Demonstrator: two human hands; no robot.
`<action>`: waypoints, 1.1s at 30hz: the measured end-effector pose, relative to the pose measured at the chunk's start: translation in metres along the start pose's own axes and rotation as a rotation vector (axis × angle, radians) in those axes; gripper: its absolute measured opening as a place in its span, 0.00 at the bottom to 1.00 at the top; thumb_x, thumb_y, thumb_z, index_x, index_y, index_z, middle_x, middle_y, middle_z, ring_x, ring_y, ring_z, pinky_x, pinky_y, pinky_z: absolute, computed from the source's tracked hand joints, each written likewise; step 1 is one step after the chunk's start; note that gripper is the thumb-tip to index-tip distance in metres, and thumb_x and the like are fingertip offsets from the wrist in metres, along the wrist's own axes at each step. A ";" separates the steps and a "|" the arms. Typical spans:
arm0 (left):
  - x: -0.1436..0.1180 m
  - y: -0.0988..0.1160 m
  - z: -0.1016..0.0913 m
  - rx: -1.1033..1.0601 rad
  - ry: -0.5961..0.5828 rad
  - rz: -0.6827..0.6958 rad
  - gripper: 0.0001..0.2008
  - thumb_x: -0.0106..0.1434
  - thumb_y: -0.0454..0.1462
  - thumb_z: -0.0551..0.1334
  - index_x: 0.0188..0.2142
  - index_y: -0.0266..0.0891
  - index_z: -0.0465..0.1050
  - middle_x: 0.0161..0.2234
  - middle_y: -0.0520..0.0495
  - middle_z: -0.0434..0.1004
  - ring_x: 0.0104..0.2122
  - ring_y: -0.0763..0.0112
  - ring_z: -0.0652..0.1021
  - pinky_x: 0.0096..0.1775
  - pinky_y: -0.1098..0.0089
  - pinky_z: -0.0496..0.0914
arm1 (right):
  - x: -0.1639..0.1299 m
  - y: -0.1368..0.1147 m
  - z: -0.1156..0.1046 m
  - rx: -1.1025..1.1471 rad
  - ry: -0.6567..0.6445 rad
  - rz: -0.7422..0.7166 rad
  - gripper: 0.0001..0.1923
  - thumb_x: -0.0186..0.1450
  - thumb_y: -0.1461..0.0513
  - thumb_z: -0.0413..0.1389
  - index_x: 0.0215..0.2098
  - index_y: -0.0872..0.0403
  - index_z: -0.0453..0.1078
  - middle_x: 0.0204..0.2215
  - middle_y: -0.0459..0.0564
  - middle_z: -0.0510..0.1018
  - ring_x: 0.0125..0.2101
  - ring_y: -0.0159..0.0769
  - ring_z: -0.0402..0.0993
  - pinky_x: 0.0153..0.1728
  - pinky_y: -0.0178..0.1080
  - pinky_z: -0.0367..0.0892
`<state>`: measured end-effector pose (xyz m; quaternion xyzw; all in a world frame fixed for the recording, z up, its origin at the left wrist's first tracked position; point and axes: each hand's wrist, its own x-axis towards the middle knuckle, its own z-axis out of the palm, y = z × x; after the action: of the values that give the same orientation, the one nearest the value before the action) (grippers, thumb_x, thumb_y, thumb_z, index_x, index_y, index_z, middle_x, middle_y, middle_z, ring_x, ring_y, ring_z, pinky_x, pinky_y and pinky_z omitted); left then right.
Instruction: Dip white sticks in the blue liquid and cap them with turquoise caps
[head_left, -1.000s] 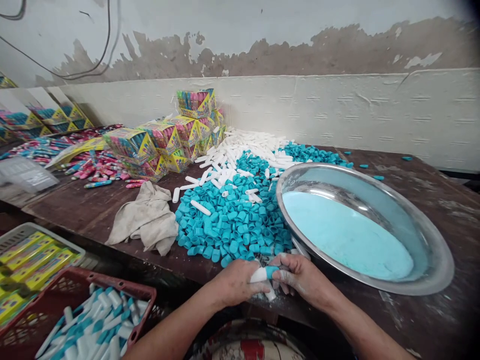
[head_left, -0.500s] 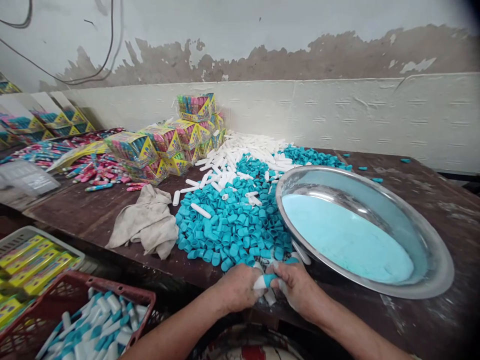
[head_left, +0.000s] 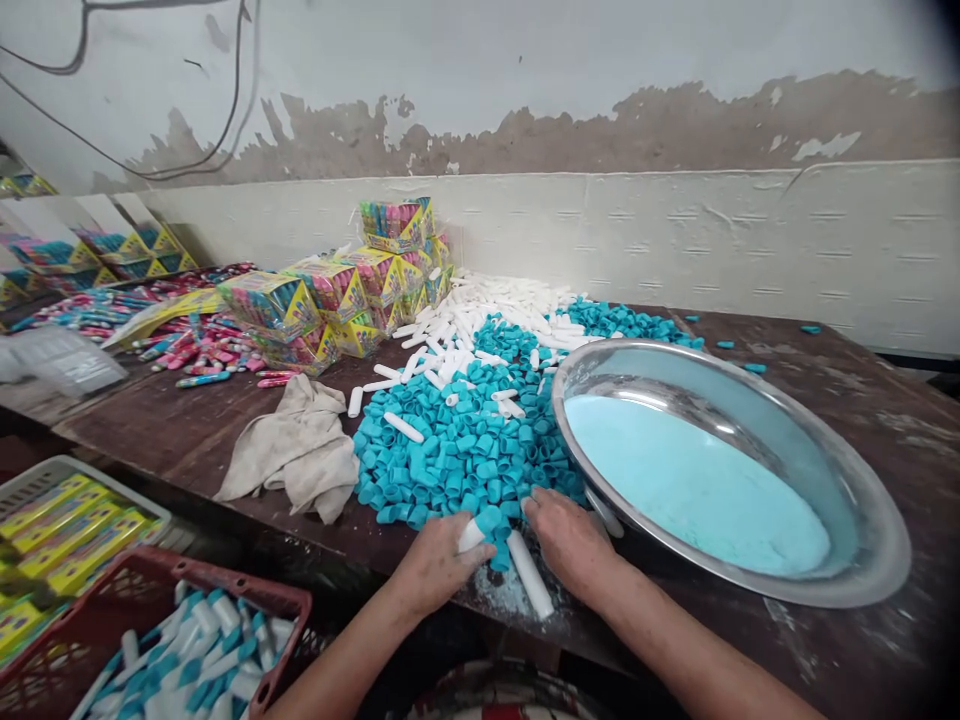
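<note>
Holding a teal-capped white tube [head_left: 480,527], left hand [head_left: 435,565].

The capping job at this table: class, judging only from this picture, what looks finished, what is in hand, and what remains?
Done: capped white-and-blue tubes fill the red crate. In hand: the left hand holds a white tube with a blue cap; the right hand rests at the pile's edge, an uncapped white tube between them. Left: a large heap of blue caps and white tubes behind.

Teal caps [head_left: 457,450] lie heaped beside white tubes [head_left: 487,305] on a dark brown table [head_left: 847,400]. The silver bowl [head_left: 862,560] holds pale blue powder [head_left: 690,480]; boxes [head_left: 330,290] show yellow, pink and green.
</note>
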<state>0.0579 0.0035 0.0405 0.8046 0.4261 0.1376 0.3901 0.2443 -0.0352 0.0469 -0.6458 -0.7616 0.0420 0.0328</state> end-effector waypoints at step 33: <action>-0.015 0.019 0.022 0.073 -0.200 0.142 0.12 0.55 0.44 0.60 0.31 0.38 0.73 0.29 0.51 0.74 0.28 0.72 0.71 0.29 0.76 0.59 | -0.037 -0.020 -0.010 1.354 -0.137 0.248 0.13 0.50 0.54 0.57 0.19 0.55 0.62 0.12 0.40 0.66 0.13 0.24 0.56 0.15 0.29 0.52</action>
<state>0.0718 -0.0259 0.0420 0.8562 0.3316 0.0684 0.3902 0.2313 -0.0748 0.0587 -0.5612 -0.4885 0.5525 0.3757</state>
